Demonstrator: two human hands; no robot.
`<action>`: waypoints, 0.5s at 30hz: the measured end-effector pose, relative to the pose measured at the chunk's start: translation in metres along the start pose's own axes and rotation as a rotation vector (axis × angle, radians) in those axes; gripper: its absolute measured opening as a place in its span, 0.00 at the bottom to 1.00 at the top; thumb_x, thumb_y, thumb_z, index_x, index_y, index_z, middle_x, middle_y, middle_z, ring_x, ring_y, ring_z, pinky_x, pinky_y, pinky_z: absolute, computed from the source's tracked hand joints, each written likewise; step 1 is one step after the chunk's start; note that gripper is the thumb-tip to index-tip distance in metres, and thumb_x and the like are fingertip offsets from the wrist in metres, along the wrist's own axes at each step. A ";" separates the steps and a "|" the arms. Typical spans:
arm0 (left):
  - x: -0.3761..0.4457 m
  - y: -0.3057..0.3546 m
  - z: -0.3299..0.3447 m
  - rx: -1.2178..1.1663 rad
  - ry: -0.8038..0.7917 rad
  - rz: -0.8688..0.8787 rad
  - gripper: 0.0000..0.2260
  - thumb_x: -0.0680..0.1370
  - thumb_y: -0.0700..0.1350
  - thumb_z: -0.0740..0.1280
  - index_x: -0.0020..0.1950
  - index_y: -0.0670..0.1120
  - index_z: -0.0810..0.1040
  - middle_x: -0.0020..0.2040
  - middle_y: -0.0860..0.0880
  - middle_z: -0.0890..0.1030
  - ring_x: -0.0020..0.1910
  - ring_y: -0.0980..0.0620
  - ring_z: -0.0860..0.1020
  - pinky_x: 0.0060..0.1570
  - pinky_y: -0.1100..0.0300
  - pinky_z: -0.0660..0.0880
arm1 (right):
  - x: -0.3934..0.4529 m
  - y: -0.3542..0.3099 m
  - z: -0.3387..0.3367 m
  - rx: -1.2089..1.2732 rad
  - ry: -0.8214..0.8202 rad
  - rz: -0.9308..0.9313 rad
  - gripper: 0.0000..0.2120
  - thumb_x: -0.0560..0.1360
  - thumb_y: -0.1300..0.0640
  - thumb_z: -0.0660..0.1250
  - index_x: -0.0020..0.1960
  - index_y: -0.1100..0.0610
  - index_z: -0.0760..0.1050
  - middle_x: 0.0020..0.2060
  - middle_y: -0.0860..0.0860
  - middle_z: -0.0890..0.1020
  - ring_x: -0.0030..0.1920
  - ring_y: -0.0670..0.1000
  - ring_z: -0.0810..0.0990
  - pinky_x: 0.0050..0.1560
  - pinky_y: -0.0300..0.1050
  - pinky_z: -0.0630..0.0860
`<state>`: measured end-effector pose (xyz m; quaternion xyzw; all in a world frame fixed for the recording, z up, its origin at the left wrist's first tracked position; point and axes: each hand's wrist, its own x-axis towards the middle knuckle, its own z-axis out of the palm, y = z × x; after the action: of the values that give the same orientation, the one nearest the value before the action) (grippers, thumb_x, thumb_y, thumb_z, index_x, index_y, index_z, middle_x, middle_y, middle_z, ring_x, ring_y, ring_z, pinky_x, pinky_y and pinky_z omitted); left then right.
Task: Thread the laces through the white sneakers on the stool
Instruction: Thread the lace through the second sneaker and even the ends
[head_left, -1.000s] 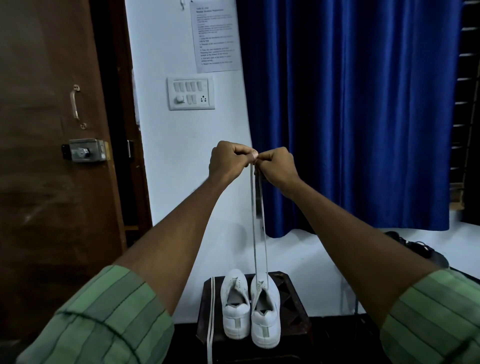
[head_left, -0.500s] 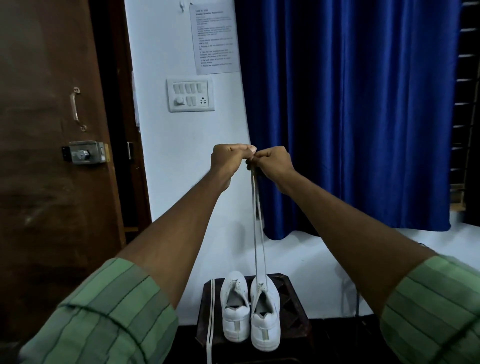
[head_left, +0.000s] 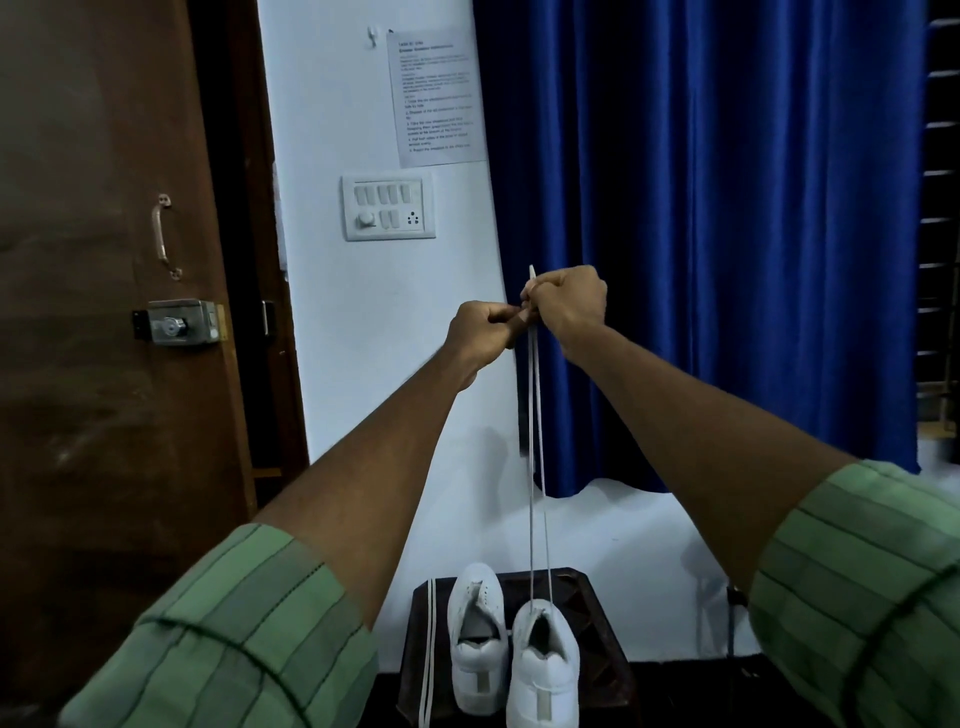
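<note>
Progress: early | right white sneaker (head_left: 543, 670) on dark wooden stool (head_left: 602, 649) at 6 o'clock, its thin white lace (head_left: 535, 441) drawn up taut in two strands | left hand (head_left: 480, 332) and right hand (head_left: 569, 304) grip pinches the lace ends at 12 | left white sneaker (head_left: 475, 639) unlaced; spare white lace (head_left: 429, 654) draped at its 9 o'clock | left: most eyelets, judged.

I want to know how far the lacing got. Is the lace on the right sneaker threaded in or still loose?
Threaded in: both strands of the lace rise taut from the right sneaker to the hands.

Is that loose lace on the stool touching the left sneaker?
Apart. The head view shows dark stool between the loose lace and the left sneaker.
</note>
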<state>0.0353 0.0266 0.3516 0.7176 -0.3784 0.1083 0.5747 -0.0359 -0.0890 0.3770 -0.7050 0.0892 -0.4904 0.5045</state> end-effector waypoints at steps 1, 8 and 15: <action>0.000 -0.002 0.001 0.016 -0.021 -0.004 0.12 0.82 0.50 0.72 0.54 0.41 0.87 0.45 0.43 0.84 0.42 0.52 0.80 0.31 0.72 0.71 | 0.001 0.001 0.000 0.041 0.009 0.002 0.12 0.75 0.70 0.66 0.39 0.61 0.86 0.34 0.55 0.86 0.35 0.52 0.87 0.39 0.43 0.85; 0.002 -0.018 0.014 0.123 -0.130 -0.044 0.08 0.80 0.51 0.74 0.51 0.48 0.88 0.46 0.49 0.87 0.42 0.52 0.82 0.40 0.61 0.77 | 0.005 -0.015 0.007 0.142 -0.031 -0.060 0.12 0.77 0.70 0.65 0.41 0.63 0.85 0.33 0.57 0.86 0.34 0.53 0.86 0.43 0.47 0.86; -0.007 -0.016 0.025 0.090 -0.226 -0.092 0.13 0.85 0.47 0.67 0.50 0.41 0.87 0.46 0.43 0.88 0.41 0.50 0.83 0.43 0.59 0.82 | 0.006 -0.014 0.002 0.179 0.022 -0.061 0.12 0.78 0.71 0.65 0.41 0.63 0.85 0.33 0.57 0.86 0.31 0.50 0.85 0.42 0.44 0.86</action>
<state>0.0348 0.0080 0.3278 0.7667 -0.4023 0.0172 0.5001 -0.0364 -0.0847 0.3912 -0.6540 0.0290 -0.5192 0.5494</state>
